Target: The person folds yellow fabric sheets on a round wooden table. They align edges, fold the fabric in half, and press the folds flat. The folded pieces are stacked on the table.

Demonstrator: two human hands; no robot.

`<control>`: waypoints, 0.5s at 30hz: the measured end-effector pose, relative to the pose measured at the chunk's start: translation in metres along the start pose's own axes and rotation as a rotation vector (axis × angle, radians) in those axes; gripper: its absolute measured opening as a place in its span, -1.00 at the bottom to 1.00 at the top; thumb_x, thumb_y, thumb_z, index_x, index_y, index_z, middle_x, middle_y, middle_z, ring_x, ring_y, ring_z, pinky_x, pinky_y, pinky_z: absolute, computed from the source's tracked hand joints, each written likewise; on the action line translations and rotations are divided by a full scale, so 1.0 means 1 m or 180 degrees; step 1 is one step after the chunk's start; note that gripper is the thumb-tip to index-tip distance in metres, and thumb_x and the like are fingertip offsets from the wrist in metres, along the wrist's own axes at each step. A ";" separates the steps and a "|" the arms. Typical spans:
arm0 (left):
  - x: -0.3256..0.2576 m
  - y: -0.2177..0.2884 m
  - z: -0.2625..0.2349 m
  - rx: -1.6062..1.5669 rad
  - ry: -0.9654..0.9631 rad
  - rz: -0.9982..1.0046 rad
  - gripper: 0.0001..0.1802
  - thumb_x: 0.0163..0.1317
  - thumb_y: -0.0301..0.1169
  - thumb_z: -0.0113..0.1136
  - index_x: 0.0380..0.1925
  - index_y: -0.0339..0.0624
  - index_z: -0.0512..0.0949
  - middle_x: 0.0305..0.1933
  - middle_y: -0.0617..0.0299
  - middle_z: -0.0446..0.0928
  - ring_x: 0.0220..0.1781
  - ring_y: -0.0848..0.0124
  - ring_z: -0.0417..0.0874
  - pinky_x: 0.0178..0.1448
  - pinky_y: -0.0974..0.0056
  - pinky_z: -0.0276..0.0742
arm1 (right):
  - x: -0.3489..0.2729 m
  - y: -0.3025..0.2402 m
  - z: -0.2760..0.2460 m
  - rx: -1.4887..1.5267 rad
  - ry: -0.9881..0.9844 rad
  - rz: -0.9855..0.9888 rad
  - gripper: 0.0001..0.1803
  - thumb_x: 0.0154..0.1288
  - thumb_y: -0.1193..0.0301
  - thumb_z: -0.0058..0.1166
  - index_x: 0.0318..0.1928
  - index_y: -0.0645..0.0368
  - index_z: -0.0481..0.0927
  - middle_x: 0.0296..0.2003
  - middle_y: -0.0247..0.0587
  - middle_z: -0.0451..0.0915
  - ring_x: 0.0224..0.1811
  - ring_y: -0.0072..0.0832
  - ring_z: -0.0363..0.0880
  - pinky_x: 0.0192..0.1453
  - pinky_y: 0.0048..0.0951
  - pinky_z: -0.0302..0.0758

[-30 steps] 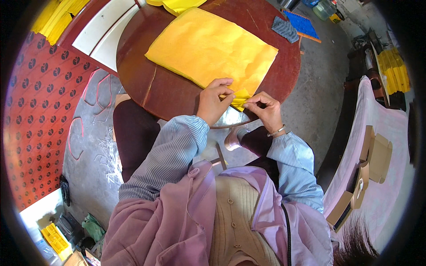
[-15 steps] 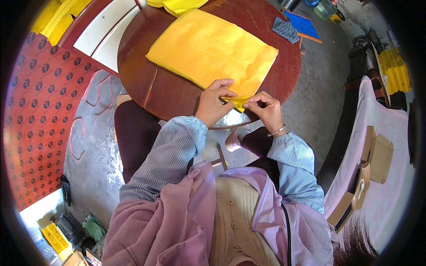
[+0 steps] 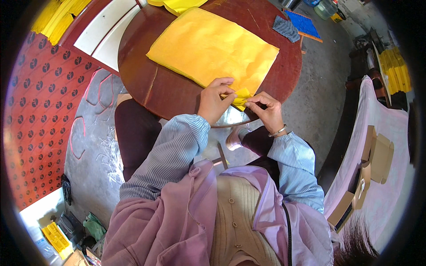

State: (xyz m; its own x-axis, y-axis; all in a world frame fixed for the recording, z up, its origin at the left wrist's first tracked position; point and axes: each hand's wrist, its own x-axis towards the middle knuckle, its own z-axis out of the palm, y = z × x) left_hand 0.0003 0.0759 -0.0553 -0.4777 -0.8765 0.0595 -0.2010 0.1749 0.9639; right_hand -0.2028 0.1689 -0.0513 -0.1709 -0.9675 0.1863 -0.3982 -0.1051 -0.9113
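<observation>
We see our left hand (image 3: 214, 101) and right hand (image 3: 266, 110) pinching a small folded yellow paper (image 3: 242, 95) at the near edge of a round table (image 3: 177, 95). The fold looks partly made; a large yellow sheet stack (image 3: 208, 46) lies beyond.

**What the view keeps hidden**

The small folded yellow piece (image 3: 242, 95) is mostly covered by the fingers of the left hand (image 3: 214, 103) and the right hand (image 3: 266, 110), so its shape cannot be told. The near edge of the round wooden table (image 3: 177, 95) disappears behind both hands and the striped sleeves (image 3: 177, 150). At the top edge, a second yellow sheet (image 3: 177, 4) is cut off. The boxes (image 3: 377, 155) at the right rim are too bent and blurred to identify.
</observation>
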 end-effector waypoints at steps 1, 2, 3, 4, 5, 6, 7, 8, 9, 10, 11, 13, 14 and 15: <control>0.000 0.000 0.000 0.0028 -0.0005 -0.0011 -0.83 0.28 -0.52 0.42 -0.18 -0.41 0.77 0.34 0.04 0.63 0.30 0.24 0.70 0.32 0.26 0.62 | 0.000 0.000 0.000 0.0033 0.0001 0.0097 -0.89 0.27 0.54 0.48 -0.19 0.23 0.84 -0.31 -0.35 0.72 -0.29 -0.63 0.63 -0.16 -0.57 0.56; 0.000 0.001 0.000 0.0052 -0.0017 -0.0032 -0.83 0.28 -0.52 0.41 -0.18 -0.41 0.77 0.34 0.03 0.62 0.31 0.23 0.69 0.33 0.26 0.61 | 0.000 0.000 0.000 0.0056 -0.0001 0.0144 -0.90 0.27 0.54 0.48 -0.20 0.24 0.84 -0.31 -0.34 0.72 -0.29 -0.63 0.64 -0.16 -0.56 0.56; -0.001 0.001 0.000 0.0063 -0.0003 -0.0007 -0.82 0.29 -0.52 0.41 -0.17 -0.41 0.77 0.34 0.03 0.62 0.32 0.23 0.69 0.34 0.26 0.61 | 0.000 0.001 0.000 0.0102 0.0002 0.0199 -0.89 0.27 0.54 0.49 -0.20 0.24 0.84 -0.31 -0.34 0.72 -0.29 -0.63 0.64 -0.16 -0.56 0.56; -0.001 0.000 0.000 0.0057 -0.0006 0.0014 -0.83 0.29 -0.52 0.40 -0.17 -0.40 0.77 0.33 0.03 0.63 0.30 0.22 0.70 0.33 0.25 0.62 | 0.000 0.001 0.000 0.0140 0.0006 0.0207 -0.88 0.27 0.54 0.49 -0.20 0.25 0.84 -0.32 -0.34 0.72 -0.30 -0.64 0.63 -0.17 -0.56 0.56; -0.001 0.000 0.000 0.0035 0.0014 0.0082 -0.83 0.29 -0.52 0.39 -0.18 -0.40 0.77 0.32 0.04 0.63 0.28 0.21 0.71 0.31 0.25 0.64 | 0.001 0.002 0.000 0.0194 0.0007 0.0183 -0.88 0.26 0.54 0.49 -0.20 0.26 0.84 -0.32 -0.34 0.72 -0.31 -0.64 0.62 -0.17 -0.56 0.56; -0.001 -0.001 -0.001 0.0016 0.0028 0.0117 -0.83 0.29 -0.51 0.37 -0.18 -0.39 0.77 0.30 0.04 0.64 0.26 0.20 0.73 0.30 0.25 0.65 | 0.001 0.002 0.000 0.0155 0.0001 0.0231 -0.87 0.26 0.53 0.50 -0.20 0.27 0.83 -0.33 -0.34 0.71 -0.31 -0.65 0.62 -0.18 -0.57 0.55; -0.001 -0.001 -0.001 0.0025 -0.0005 0.0142 -0.83 0.29 -0.52 0.38 -0.17 -0.39 0.77 0.32 0.03 0.62 0.28 0.20 0.71 0.32 0.25 0.64 | 0.001 0.003 0.000 0.0132 -0.0005 0.0247 -0.87 0.25 0.53 0.50 -0.21 0.27 0.83 -0.33 -0.35 0.71 -0.31 -0.65 0.61 -0.18 -0.57 0.55; -0.001 -0.002 -0.002 0.0036 -0.0044 0.0136 -0.82 0.29 -0.52 0.39 -0.16 -0.39 0.77 0.34 0.02 0.61 0.31 0.20 0.70 0.34 0.24 0.62 | 0.002 0.003 0.000 0.0092 -0.0002 0.0218 -0.87 0.25 0.53 0.51 -0.21 0.27 0.83 -0.33 -0.35 0.71 -0.31 -0.66 0.61 -0.19 -0.58 0.54; -0.001 -0.003 -0.003 0.0042 -0.0086 0.0136 -0.82 0.29 -0.53 0.39 -0.15 -0.40 0.77 0.36 0.02 0.60 0.34 0.20 0.68 0.36 0.24 0.61 | 0.002 0.003 0.000 0.0146 -0.0008 0.0288 -0.87 0.24 0.53 0.51 -0.21 0.27 0.83 -0.34 -0.35 0.71 -0.32 -0.67 0.60 -0.19 -0.58 0.54; -0.001 -0.003 -0.004 0.0069 -0.0106 0.0173 -0.81 0.28 -0.53 0.40 -0.15 -0.39 0.78 0.36 0.01 0.59 0.33 0.20 0.69 0.35 0.24 0.61 | 0.002 0.003 0.000 0.0185 -0.0004 0.0313 -0.87 0.24 0.53 0.52 -0.22 0.27 0.83 -0.34 -0.36 0.71 -0.32 -0.67 0.59 -0.19 -0.59 0.53; -0.002 -0.003 -0.005 0.0090 -0.0129 0.0216 -0.81 0.27 -0.53 0.40 -0.15 -0.39 0.78 0.36 0.00 0.59 0.32 0.20 0.69 0.34 0.24 0.62 | 0.003 0.004 0.000 0.0224 0.0000 0.0338 -0.87 0.23 0.53 0.52 -0.22 0.27 0.83 -0.34 -0.36 0.71 -0.32 -0.68 0.59 -0.19 -0.59 0.53; -0.002 -0.003 -0.005 0.0088 -0.0170 0.0284 -0.80 0.26 -0.52 0.42 -0.15 -0.38 0.78 0.37 0.00 0.57 0.30 0.20 0.70 0.32 0.24 0.64 | 0.003 0.004 0.000 0.0241 0.0006 0.0339 -0.86 0.23 0.52 0.52 -0.23 0.27 0.83 -0.34 -0.38 0.70 -0.32 -0.69 0.58 -0.19 -0.60 0.52; -0.003 -0.003 -0.005 0.0064 -0.0189 0.0309 -0.80 0.25 -0.51 0.42 -0.14 -0.37 0.78 0.37 -0.01 0.57 0.29 0.20 0.71 0.30 0.24 0.65 | 0.003 0.005 0.000 0.0236 0.0009 0.0300 -0.86 0.24 0.52 0.53 -0.23 0.27 0.83 -0.34 -0.39 0.70 -0.32 -0.69 0.58 -0.19 -0.60 0.52; -0.003 -0.003 -0.004 0.0031 -0.0192 0.0334 -0.80 0.24 -0.51 0.43 -0.14 -0.36 0.78 0.37 -0.01 0.56 0.28 0.20 0.72 0.29 0.24 0.66 | 0.002 0.005 0.001 0.0240 0.0034 0.0352 -0.86 0.24 0.52 0.53 -0.23 0.26 0.82 -0.33 -0.39 0.69 -0.32 -0.70 0.57 -0.19 -0.60 0.51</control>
State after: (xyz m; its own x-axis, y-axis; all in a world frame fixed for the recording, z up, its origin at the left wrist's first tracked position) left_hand 0.0058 0.0767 -0.0573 -0.5470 -0.8246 0.1440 -0.1554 0.2690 0.9505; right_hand -0.2047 0.1660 -0.0558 -0.2198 -0.9717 0.0867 -0.3076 -0.0153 -0.9514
